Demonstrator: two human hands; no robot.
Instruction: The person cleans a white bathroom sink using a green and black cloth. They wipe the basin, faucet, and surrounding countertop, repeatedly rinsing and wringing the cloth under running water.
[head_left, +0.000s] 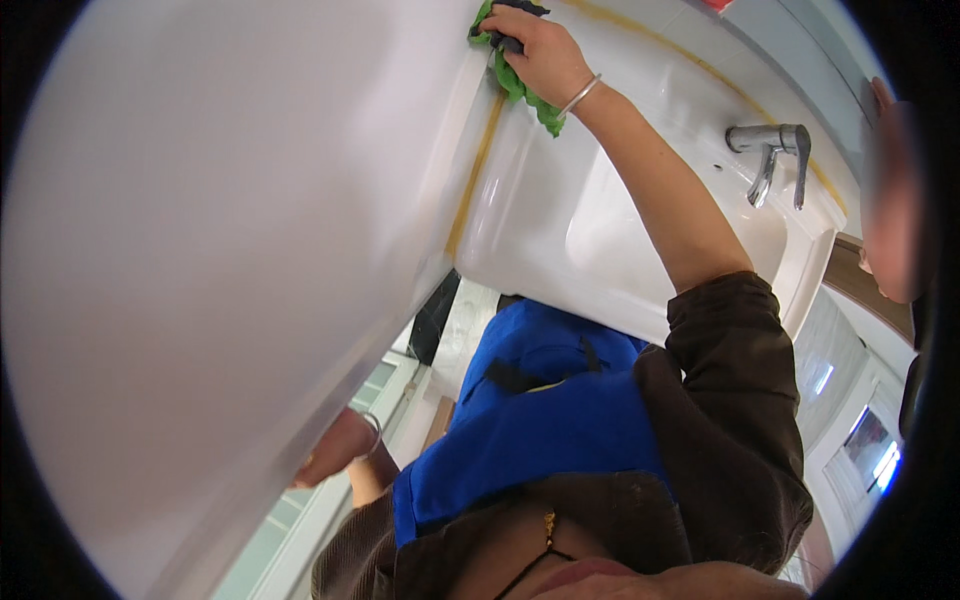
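My right hand (536, 56), with a silver bangle at the wrist, grips a crumpled green cloth (546, 112) together with something black. It works at the corner of a white ceramic washbasin (525, 217), where the rim meets a large smooth white surface (225, 225). A chrome single-lever tap (769, 142) stands on the basin at the right. Low at the left, my left hand (334, 450), also with a bangle, is beside the edge of the white surface; its fingers are partly hidden, so whether it holds anything is unclear.
Yellowish sealant (476, 176) runs along the joints behind and left of the basin. A blue apron (547, 405) is close against the basin's front edge. At the far right, part of a person (892, 210) shows, perhaps as a reflection. A white-framed glazed door (390, 375) stands lower left.
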